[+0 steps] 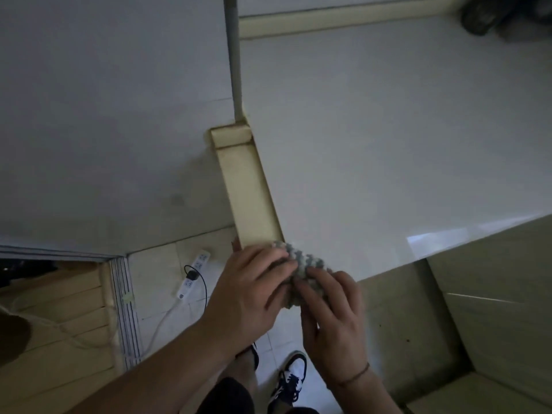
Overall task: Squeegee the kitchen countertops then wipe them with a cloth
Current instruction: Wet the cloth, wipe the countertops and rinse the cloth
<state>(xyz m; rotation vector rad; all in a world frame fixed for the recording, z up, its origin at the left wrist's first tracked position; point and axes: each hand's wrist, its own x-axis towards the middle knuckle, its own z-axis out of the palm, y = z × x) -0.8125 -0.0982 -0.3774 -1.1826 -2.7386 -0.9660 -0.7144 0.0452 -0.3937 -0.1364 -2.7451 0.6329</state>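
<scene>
The cloth [301,265] is a small, knobbly, grey-and-white bundle, bunched up at the near left corner of the countertop [388,138], right where the cream raised edge strip [251,198] meets the front edge. It looks soft and light, probably a knitted or chenille weave that squashes under the fingers and takes whatever shape it is pressed into; nothing about it seems fragile or slippery, though it may drag a little if damp, which cannot be told here. A flat palm spread over the top would likely serve best for wiping, or a loose handful at its middle for lifting. The left hand [254,288] lies over the left side of the bundle, fingers bent round it and gripping. The right hand [331,309] comes in from the near side, fingertips curled into the fabric and pinching it, a thin cord at the wrist. Both hands thus grasp the cloth together, hanging partly past the front edge of the countertop, above the floor where a power strip [194,273] lies.
</scene>
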